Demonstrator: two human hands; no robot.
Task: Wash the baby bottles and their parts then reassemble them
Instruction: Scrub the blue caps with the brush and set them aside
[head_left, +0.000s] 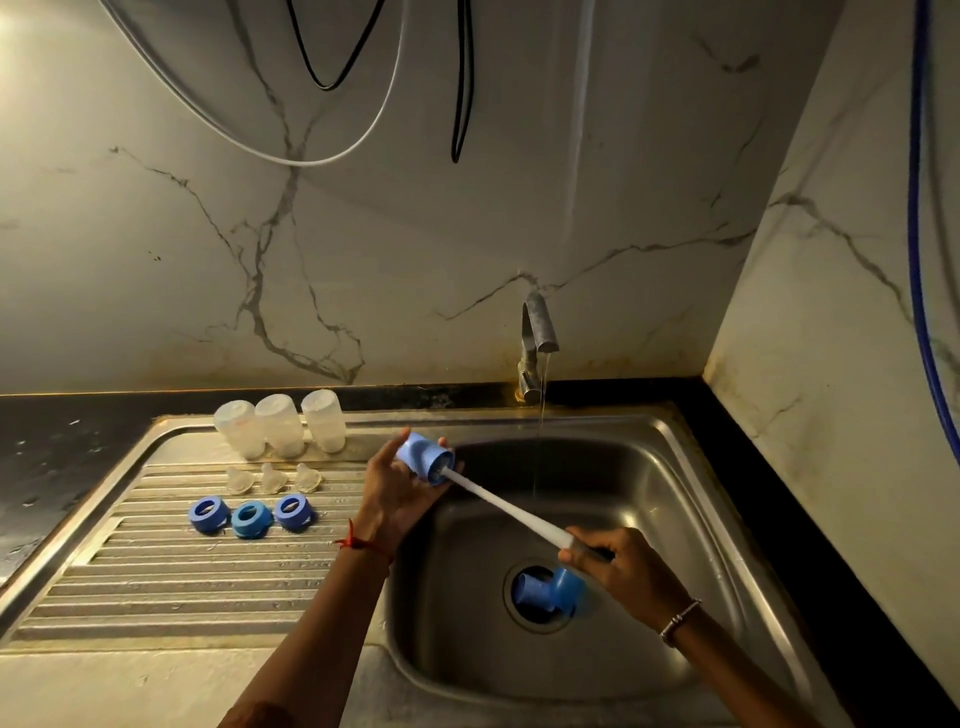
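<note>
Bottle bodies (280, 425), three clear ones, stand upside down on the drainboard (156, 582), at ten o'clock from the left hand (397, 499), with three teats (271, 478) and three blue screw rings (251, 518) in rows before them. That hand holds a blue cap (426, 460) with a white bottle brush (504, 506) poked inside. At four o'clock the right hand (623, 566) grips the brush handle over the sink (675, 519), just above a second blue cap (550, 592) on the drain; the tap (535, 343) runs at twelve

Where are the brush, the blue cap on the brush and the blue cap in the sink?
brush (506, 509), head view, middle of its white handle.
blue cap on the brush (422, 457), head view, its side wall.
blue cap in the sink (567, 587), head view, its wide end.
</note>
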